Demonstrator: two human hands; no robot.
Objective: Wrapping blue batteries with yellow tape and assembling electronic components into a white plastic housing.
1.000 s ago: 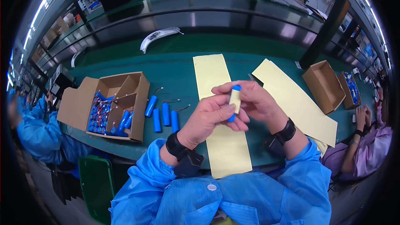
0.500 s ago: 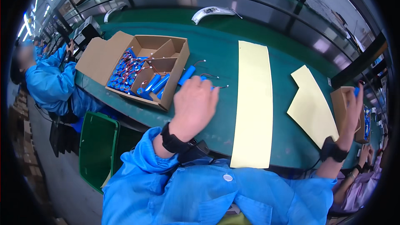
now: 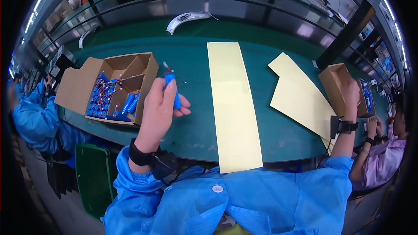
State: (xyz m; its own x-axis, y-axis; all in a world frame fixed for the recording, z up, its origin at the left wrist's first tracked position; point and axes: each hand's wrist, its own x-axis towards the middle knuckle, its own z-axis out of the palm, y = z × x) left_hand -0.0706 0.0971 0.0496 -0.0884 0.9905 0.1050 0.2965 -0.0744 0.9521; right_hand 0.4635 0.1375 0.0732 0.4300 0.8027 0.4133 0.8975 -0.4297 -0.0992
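My left hand (image 3: 159, 104) is closed around a blue cylindrical battery (image 3: 176, 100), its red wire and white plug sticking up above the fingers. It is over the green table, just right of an open cardboard box (image 3: 146, 80). Blue batteries (image 3: 101, 100) with tangled red wires fill one compartment of that box, and a few more lie loose in the compartment beside it. Another small white plug shows beyond my left hand. Reaching far to the right, my right hand (image 3: 351, 95) is at a second cardboard box (image 3: 332, 85). Its fingers are blurred, and whatever they may hold is hidden.
A long pale-yellow sheet (image 3: 235, 104) crosses the green table (image 3: 191, 139); a bent yellow sheet (image 3: 298, 93) lies right of it. Blue batteries (image 3: 366, 93) fill the right box's far side. A curved white part (image 3: 187, 18) sits behind. Co-workers sit at both sides; a green bin (image 3: 92, 178) stands lower left.
My left hand has picked up a battery from the table and turned upright with it. My right hand, which held up a blue battery, has lowered to the right box. The view has swung right.
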